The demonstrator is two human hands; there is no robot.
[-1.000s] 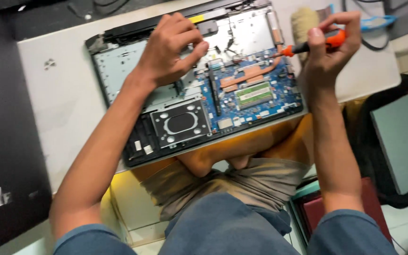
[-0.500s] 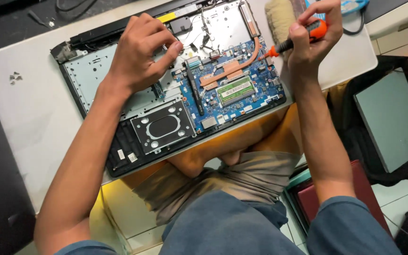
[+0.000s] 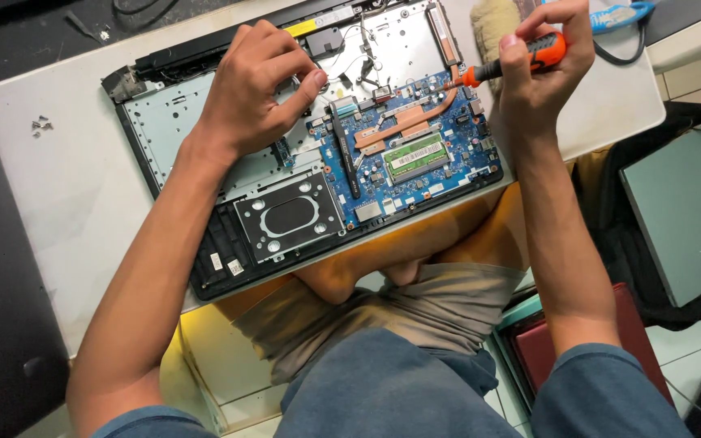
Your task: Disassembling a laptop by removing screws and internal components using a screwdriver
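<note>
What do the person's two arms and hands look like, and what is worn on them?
Both the left hand and the right hand are bare, without gloves, rings or a watch. The forearms are bare too. Short blue-grey fabric sleeves cover only the upper arms.

bare table [image 3: 66, 203] left of open laptop [image 3: 285, 219] free; loose screws [image 3: 40, 126] near far corner.

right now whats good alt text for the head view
Seen from above, a person's left hand rests on an opened laptop with its blue circuit board exposed, while the right hand holds an orange-handled screwdriver at its upper edge. Loose screws lie on the white table.
</note>
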